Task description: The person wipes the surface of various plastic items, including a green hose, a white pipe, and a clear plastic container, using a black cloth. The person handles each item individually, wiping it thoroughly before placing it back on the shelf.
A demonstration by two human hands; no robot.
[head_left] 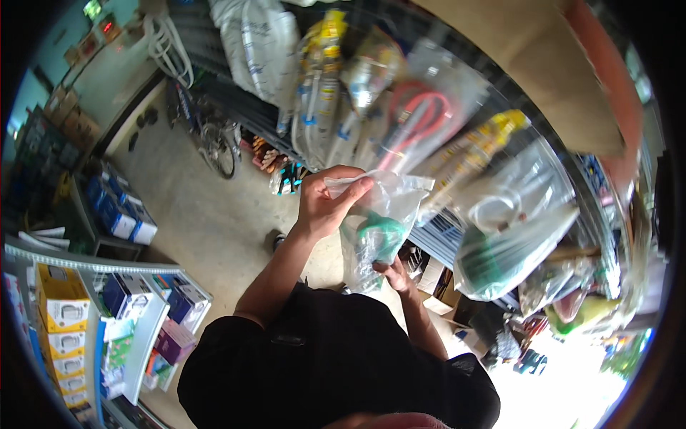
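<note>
A clear plastic bag hangs between my hands in front of my chest. My left hand pinches its upper edge between thumb and fingers. Inside the bag lies a green coiled item, perhaps a cord or hose; its exact kind is not clear. Lower down, my right hand is closed at the bag's bottom right side, its fingers partly hidden. Just beyond the bag hangs another clear bag with a red looped item, blurred.
Several packaged goods hang along the rack ahead, including a yellow-labelled pack and a bag with green contents. Shelves of yellow boxes stand at left. Farther off, a bicycle stands on the concrete floor.
</note>
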